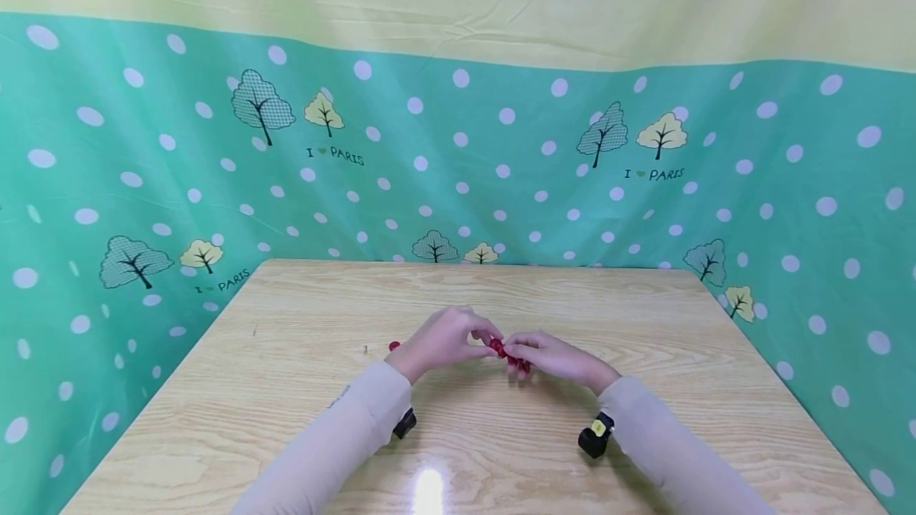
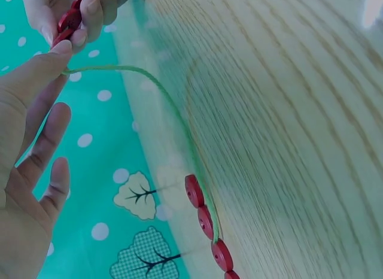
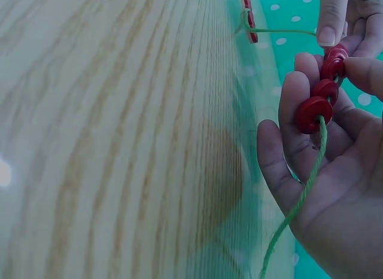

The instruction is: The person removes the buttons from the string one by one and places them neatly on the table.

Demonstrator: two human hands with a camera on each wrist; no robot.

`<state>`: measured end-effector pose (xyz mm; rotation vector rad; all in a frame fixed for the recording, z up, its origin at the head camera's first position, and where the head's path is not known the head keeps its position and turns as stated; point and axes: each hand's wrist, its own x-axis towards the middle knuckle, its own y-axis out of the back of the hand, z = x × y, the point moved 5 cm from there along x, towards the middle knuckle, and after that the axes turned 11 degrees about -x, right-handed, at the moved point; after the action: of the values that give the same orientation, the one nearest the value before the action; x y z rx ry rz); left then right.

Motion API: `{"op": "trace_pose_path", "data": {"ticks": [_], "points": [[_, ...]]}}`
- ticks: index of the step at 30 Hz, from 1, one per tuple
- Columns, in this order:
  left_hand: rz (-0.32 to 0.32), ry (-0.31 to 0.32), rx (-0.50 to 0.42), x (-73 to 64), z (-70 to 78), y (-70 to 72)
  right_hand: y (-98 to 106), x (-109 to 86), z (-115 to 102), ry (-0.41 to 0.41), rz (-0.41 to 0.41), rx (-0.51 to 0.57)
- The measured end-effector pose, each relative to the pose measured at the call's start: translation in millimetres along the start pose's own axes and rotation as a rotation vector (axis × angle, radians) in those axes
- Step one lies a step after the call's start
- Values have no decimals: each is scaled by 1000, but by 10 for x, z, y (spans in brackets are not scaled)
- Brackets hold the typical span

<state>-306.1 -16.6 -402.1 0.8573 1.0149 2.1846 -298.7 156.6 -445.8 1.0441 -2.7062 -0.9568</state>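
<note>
Red buttons (image 3: pixel 314 114) threaded on a green cord (image 3: pixel 293 210) lie along the fingers of my right hand (image 1: pixel 554 356). The right thumb and fingers hold the buttons, and the cord hangs down past the palm. My left hand (image 1: pixel 447 336) meets the right one above the table; its thumb and index finger pinch the far end of this row, while its other fingers stay spread. From the left fingertips the cord (image 2: pixel 173 105) arcs down to a second row of red buttons (image 2: pixel 221 255) on the table. In the head view the left hand and wrist hide most of that row.
The wooden table (image 1: pixel 300 420) carries a small dark mark or bit (image 1: pixel 366 350) left of the left wrist. A green dotted curtain (image 1: pixel 458 157) hangs behind the table and at both sides. Black wrist cameras (image 1: pixel 594 439) sit under both sleeves.
</note>
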Motion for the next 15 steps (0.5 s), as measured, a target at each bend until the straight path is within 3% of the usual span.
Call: {"op": "trace_pose_path", "data": {"ticks": [15], "points": [[11, 16, -52, -62, -91, 79, 24, -26, 39, -24, 19, -5]]}}
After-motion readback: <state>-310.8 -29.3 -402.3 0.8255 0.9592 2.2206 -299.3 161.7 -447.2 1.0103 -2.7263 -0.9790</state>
